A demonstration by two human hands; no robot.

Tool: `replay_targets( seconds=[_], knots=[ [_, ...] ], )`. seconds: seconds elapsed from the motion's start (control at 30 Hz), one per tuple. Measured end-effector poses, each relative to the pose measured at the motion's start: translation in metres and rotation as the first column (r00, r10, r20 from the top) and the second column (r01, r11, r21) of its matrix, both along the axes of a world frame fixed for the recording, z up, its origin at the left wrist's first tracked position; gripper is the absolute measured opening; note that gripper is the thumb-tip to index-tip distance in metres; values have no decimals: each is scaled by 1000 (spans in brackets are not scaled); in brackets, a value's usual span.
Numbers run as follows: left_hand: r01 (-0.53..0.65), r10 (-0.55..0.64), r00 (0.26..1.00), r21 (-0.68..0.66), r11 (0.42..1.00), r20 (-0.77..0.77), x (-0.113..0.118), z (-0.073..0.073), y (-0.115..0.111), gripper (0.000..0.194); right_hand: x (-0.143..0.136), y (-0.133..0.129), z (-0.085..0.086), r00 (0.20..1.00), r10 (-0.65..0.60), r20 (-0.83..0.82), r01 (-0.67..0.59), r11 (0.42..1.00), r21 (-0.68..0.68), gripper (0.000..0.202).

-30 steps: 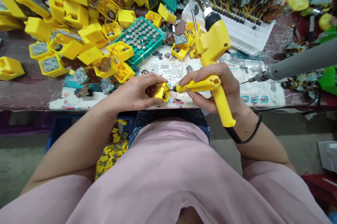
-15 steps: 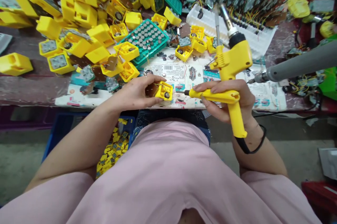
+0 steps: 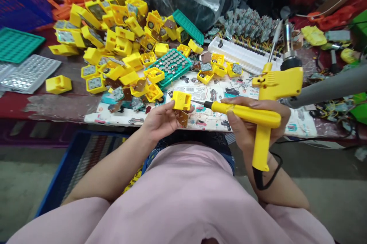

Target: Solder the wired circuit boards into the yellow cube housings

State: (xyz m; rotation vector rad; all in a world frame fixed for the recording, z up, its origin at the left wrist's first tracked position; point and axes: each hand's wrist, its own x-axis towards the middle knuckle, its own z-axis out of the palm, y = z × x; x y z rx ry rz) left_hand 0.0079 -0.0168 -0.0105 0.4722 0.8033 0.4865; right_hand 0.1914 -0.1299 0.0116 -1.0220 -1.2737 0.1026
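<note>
As the left hand (image 3: pixel 162 123) seemingly steadies a yellow plastic box (image 3: pixel 180 100), the right hand (image 3: pixel 244 137), three o'clock, grips yellow thin-tipped tool (image 3: pixel 245 114) and yellow pistol-shaped tool (image 3: pixel 282 81).

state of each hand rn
Left hand: holding a yellow plastic casing.
Right hand: closed on a yellow-handled screwdriver and a yellow soldering gun.
</note>
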Motion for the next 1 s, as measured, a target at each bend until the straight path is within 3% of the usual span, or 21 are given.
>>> replay_targets(
  seconds=[0.17, 0.43, 0.7, 0.83, 1.0],
  knots=[
    [-38, 49, 997, -172, 984, 56, 4, 5, -8, 40, -6, 6, 0, 996, 49, 70, -50, 999, 16, 44],
    [-13, 24, 998, -203, 979, 52, 6, 6, -13, 32, -5, -2, -8, 960, 140, 243, -129, 990, -63, 48],
    [-123, 141, 987, -212, 969, 73, 24, 9, -26, 27, -1, 3, -32, 920, 121, 373, -141, 990, 26, 51],
    [-103, 126, 990, -269, 958, 67, 26, 9, -29, 26, 2, 6, -36, 935, 45, 351, -57, 998, 23, 47],
    [-20, 48, 994, -267, 963, 99, 16, 5, -24, 32, 4, -4, -17, 981, 39, 190, -39, 999, -3, 49]
  ],
)
